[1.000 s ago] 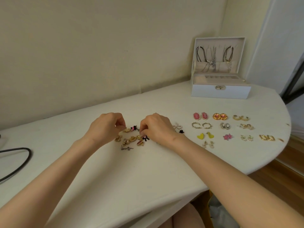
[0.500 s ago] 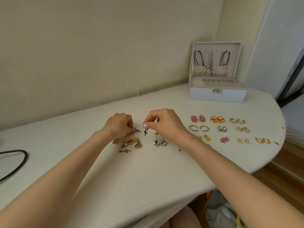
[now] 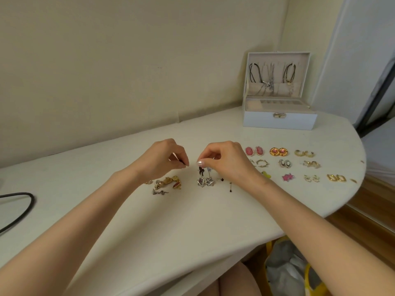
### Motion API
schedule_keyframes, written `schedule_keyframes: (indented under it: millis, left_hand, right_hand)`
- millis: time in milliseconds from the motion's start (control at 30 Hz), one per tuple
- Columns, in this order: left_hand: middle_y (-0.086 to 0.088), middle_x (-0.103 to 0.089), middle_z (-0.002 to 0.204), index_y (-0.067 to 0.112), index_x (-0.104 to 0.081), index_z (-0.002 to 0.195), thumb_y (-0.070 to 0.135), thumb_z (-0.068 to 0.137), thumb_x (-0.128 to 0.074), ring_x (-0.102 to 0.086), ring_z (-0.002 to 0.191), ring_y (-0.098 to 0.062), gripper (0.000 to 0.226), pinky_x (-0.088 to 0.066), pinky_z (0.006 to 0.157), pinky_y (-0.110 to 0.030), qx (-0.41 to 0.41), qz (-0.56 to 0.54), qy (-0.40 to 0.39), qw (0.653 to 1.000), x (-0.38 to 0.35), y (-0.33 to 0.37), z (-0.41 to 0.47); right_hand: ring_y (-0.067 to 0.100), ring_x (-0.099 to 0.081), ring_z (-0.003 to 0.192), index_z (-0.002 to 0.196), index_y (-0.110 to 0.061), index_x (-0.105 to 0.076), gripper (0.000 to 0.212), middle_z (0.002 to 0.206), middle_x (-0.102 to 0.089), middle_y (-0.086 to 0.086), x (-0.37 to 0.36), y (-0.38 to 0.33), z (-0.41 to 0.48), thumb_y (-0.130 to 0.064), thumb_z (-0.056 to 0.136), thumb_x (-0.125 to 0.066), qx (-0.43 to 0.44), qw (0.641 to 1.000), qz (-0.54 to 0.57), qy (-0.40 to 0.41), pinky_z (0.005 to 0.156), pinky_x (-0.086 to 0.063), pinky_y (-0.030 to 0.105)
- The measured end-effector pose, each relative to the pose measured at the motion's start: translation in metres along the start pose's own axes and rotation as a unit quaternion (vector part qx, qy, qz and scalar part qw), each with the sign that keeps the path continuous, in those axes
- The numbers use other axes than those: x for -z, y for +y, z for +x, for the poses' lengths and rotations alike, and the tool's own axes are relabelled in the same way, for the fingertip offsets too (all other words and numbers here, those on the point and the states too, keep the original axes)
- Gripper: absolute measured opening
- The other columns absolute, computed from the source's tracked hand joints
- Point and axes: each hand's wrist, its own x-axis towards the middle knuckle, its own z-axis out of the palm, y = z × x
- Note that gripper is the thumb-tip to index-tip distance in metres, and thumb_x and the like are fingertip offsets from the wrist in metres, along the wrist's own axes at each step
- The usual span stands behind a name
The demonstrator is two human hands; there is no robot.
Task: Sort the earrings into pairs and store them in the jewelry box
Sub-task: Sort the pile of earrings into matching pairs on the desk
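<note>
From the head view, a person's two bare forearms reach over a cream-white rounded bench [image 3: 192, 221]. The left grip [image 3: 164, 159] is closed tight, thumb and forefinger pinching a small dark piece [image 3: 181, 161], too small to identify. The right grip [image 3: 226, 161] is also closed, its thumb and forefinger pinching the top of a black bow-shaped earring [image 3: 201, 170] that hangs just above the bench, between the two hands.

Right under that earring lie two silver star-shaped earrings [image 3: 205, 181], touching each other. To their left sits an unsorted cluster of gold earrings [image 3: 168, 181], with a dark snake-shaped earring [image 3: 160, 192] just in front of it.

Right of the right wrist, sorted pairs lie in rows on the bench: pink oval earrings [image 3: 254, 151], round gold earrings with pink centres [image 3: 278, 151], chunky gold hoops [image 3: 304, 153], pink star earrings [image 3: 288, 177] and rectangular gold hoops [image 3: 336, 178].

Behind them, at the back of the bench, stands a white jewelry box [image 3: 277, 121], its lid upright with necklaces hanging inside. A black cable [image 3: 23, 208] loops at the bench's left edge.
</note>
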Motion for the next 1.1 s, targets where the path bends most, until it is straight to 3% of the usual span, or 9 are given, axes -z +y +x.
schedule_keyframes:
  millis: [133, 267, 333, 400, 600, 867, 1000, 1100]
  left_hand:
    - [0.007, -0.064, 0.079, 0.022, -0.064, 0.091, 0.015, 0.078, -0.072, -0.06, 0.069, -0.008, 0.018, -0.043, 0.061, -0.012, 0.006, -0.017, -0.028, 0.999, -0.005, 0.01, -0.009]
    - [0.001, -0.069, 0.08, 0.017, -0.06, 0.083, 0.011, 0.075, -0.074, -0.064, 0.065, -0.011, 0.017, -0.052, 0.056, -0.026, 0.003, -0.049, -0.063, 0.997, -0.011, 0.02, -0.017]
    - [0.0, -0.07, 0.078, 0.014, -0.062, 0.081, 0.009, 0.076, -0.073, -0.062, 0.061, -0.002, 0.014, -0.047, 0.052, -0.015, -0.002, -0.053, -0.088, 0.995, -0.014, 0.024, -0.02]
    - [0.002, -0.071, 0.078, 0.016, -0.064, 0.081, 0.009, 0.077, -0.072, -0.06, 0.063, 0.004, 0.011, -0.043, 0.059, -0.008, -0.004, -0.051, -0.114, 0.992, -0.016, 0.028, -0.022]
    - [0.003, -0.072, 0.078, 0.015, -0.065, 0.081, 0.011, 0.077, -0.072, -0.066, 0.072, -0.003, 0.009, -0.051, 0.078, -0.029, 0.005, -0.066, -0.171, 0.983, -0.02, 0.032, -0.027]
    - [0.002, -0.071, 0.078, 0.012, -0.068, 0.085, 0.006, 0.08, -0.068, -0.063, 0.068, 0.001, 0.008, -0.046, 0.07, -0.013, 0.006, -0.083, -0.166, 0.983, -0.023, 0.035, -0.026]
    - [0.0, -0.072, 0.084, 0.017, -0.068, 0.086, 0.008, 0.082, -0.067, -0.066, 0.078, -0.006, 0.01, -0.049, 0.08, -0.022, -0.004, -0.076, -0.166, 0.983, -0.021, 0.035, -0.025]
    - [-0.001, -0.072, 0.085, 0.019, -0.067, 0.085, 0.007, 0.082, -0.066, -0.066, 0.082, -0.011, 0.012, -0.05, 0.083, -0.029, -0.014, -0.085, -0.17, 0.982, -0.02, 0.035, -0.025]
  right_hand:
    - [0.002, -0.059, 0.067, 0.071, -0.025, -0.071, 0.007, 0.067, -0.068, -0.012, 0.005, 0.004, -0.009, -0.021, 0.076, -0.072, -0.005, 1.0, 0.006, 0.005, 0.074, -0.053, 0.037]
    - [0.005, -0.065, 0.068, 0.067, -0.026, -0.069, 0.012, 0.064, -0.069, -0.009, 0.008, 0.008, -0.021, -0.019, 0.075, -0.072, -0.014, 1.0, 0.023, -0.008, 0.074, -0.054, 0.037]
    - [0.005, -0.067, 0.067, 0.07, -0.021, -0.071, 0.008, 0.065, -0.07, -0.007, 0.008, 0.009, -0.028, -0.016, 0.076, -0.073, -0.02, 0.999, 0.04, -0.028, 0.073, -0.054, 0.031]
    - [0.003, -0.067, 0.066, 0.074, -0.015, -0.072, 0.004, 0.068, -0.071, -0.004, 0.009, 0.009, -0.036, -0.013, 0.077, -0.073, -0.03, 0.996, 0.062, -0.056, 0.068, -0.05, 0.021]
    - [0.001, -0.062, 0.062, 0.076, -0.011, -0.072, 0.003, 0.067, -0.071, -0.003, 0.016, 0.008, -0.048, -0.009, 0.077, -0.073, -0.063, 0.983, 0.093, -0.144, 0.052, -0.044, 0.013]
    - [0.006, -0.058, 0.059, 0.074, -0.009, -0.072, 0.002, 0.067, -0.071, 0.002, 0.021, 0.011, -0.05, -0.009, 0.076, -0.072, -0.092, 0.983, 0.053, -0.15, 0.051, -0.041, 0.017]
    - [0.0, -0.056, 0.054, 0.074, -0.009, -0.071, 0.003, 0.065, -0.071, 0.001, 0.022, 0.011, -0.048, -0.009, 0.077, -0.071, -0.096, 0.983, 0.053, -0.145, 0.052, -0.042, 0.017]
    - [0.004, -0.062, 0.062, 0.074, -0.009, -0.071, 0.003, 0.069, -0.072, 0.003, 0.023, 0.011, -0.048, -0.01, 0.077, -0.072, -0.093, 0.984, 0.055, -0.143, 0.052, -0.044, 0.017]
